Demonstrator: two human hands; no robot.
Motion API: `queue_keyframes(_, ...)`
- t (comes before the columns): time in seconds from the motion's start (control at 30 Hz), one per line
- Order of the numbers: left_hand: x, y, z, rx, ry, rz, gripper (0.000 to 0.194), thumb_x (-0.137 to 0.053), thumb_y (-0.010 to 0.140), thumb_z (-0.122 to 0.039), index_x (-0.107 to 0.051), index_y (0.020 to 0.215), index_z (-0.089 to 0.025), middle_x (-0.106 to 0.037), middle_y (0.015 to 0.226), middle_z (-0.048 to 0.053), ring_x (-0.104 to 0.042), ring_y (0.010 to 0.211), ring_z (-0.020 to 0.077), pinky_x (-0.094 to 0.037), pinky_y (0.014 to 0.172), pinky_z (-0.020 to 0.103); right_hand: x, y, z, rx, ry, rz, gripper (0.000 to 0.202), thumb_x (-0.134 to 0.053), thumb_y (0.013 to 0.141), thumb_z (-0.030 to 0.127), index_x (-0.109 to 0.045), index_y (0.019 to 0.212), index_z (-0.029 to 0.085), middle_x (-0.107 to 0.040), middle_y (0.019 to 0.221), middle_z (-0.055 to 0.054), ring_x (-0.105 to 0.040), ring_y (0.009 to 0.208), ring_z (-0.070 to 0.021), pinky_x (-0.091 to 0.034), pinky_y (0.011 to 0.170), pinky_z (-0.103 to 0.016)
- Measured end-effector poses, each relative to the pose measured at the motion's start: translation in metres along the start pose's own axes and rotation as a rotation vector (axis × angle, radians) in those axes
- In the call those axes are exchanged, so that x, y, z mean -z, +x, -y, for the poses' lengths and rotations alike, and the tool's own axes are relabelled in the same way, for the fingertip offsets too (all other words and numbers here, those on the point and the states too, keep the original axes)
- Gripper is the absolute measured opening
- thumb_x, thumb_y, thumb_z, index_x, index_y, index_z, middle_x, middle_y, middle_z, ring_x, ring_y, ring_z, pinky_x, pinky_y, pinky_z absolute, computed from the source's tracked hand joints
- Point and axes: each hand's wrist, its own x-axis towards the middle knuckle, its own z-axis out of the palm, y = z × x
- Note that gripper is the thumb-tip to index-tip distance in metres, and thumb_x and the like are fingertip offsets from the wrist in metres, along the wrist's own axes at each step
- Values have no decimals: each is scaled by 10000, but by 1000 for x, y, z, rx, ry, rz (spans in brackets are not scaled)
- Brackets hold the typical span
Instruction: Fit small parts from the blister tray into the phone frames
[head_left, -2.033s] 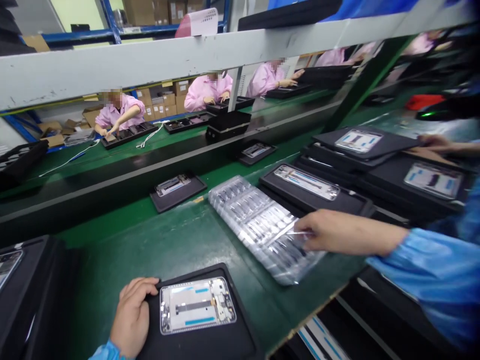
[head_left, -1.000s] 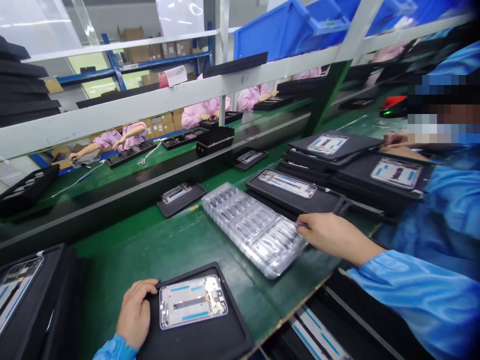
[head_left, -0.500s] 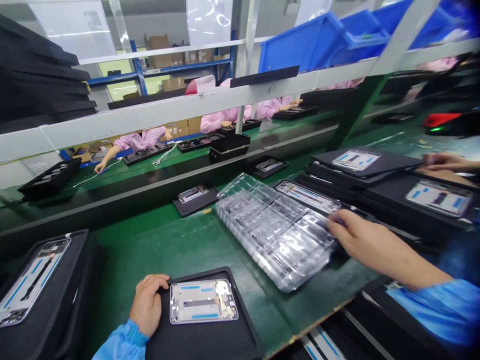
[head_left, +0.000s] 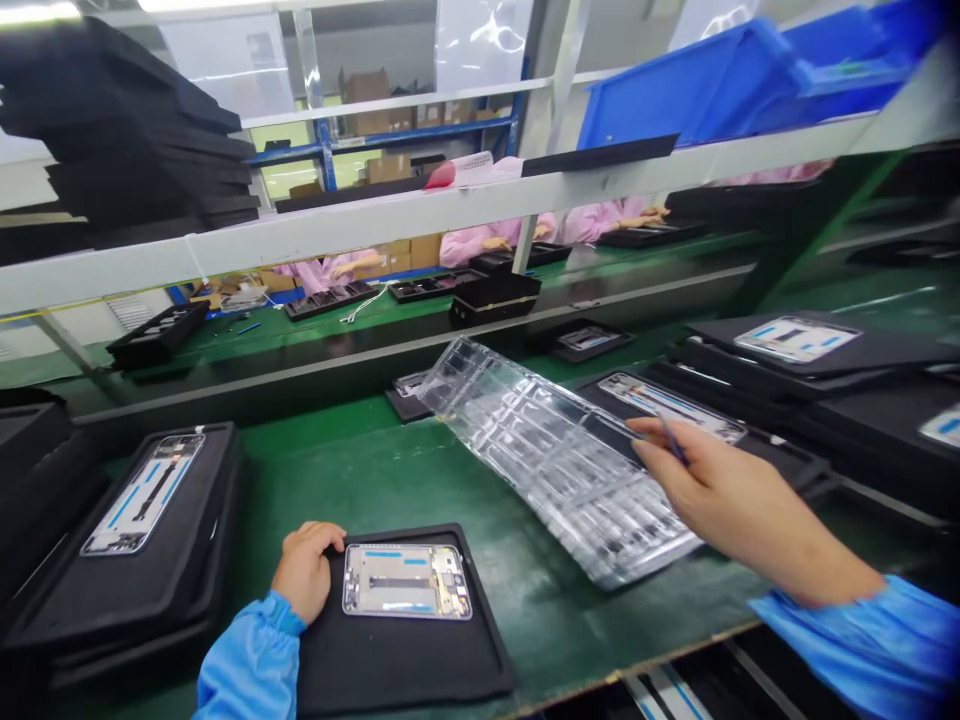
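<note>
My left hand (head_left: 306,572) grips the left edge of a black foam tray (head_left: 397,665), its fingers curled and partly hidden. On this tray lies a phone frame (head_left: 407,582) with blue strips and a dark flex cable. My right hand (head_left: 720,490) is closed in a pinch around a thin dark pen-like tool (head_left: 673,441), whose exact kind I cannot tell. Its fingertips are at the right edge of a clear plastic blister tray (head_left: 555,455) with several compartments; whether they touch it I cannot tell. The blister tray lies slanted, its far end overlapping a small black tray (head_left: 405,398).
Stacked black foam trays with a phone frame (head_left: 146,495) stand at left. More stacked trays (head_left: 832,400) with phone frames are at right. A white rail (head_left: 420,215) crosses above the green bench (head_left: 315,460), with blue bins (head_left: 690,90) beyond. People in pink sleeves (head_left: 480,240) work behind.
The view has swung left. The blister tray has shifted and tilted, its far end now over the small black tray. My left hand stays at the foam tray; the co-worker's hands at right are out of view.
</note>
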Motion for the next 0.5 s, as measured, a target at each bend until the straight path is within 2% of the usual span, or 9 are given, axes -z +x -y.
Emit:
queue_keyframes(0.17, 17, -8, 12, 6, 33, -34, 441, -420, 550, -5, -706, 798, -232, -823, 1038, 23, -746, 1072, 225, -544, 1070, 441, -23, -6, 27, 126, -44, -12, 446, -388, 1032, 479, -665, 1249, 204, -780, 1209, -152, -746, 1099, -346, -558, 1005, -440)
queue_keyframes(0.3, 28, -15, 21, -2, 48, -35, 464, -413, 544, 27, -709, 800, -225, -822, 1052, 23, -742, 1078, 219, -543, 1060, 424, -38, -13, 38, 216, -99, -56, 449, -386, 1049, 423, -684, 1252, 156, -767, 1210, -183, -731, 1120, -344, -548, 1017, -433)
queue_keyframes(0.37, 31, -18, 25, -8, 49, -29, 476, -411, 553, 40, -711, 812, -224, -820, 1059, 23, -738, 1090, 219, -539, 1062, 419, -45, -15, 40, 249, -133, -87, 446, -409, 1043, 410, -693, 1269, 150, -767, 1191, -178, -730, 1110, -337, -560, 975, -427)
queue_keyframes(0.5, 34, -20, 31, -23, 39, -19, 479, -412, 564, 60, -704, 812, -227, -818, 1053, 21, -735, 1087, 222, -537, 1055, 415, -56, -22, 39, 292, -202, -153, 430, -454, 1024, 386, -717, 1295, 180, -763, 1185, -126, -734, 1074, -304, -566, 784, -385)
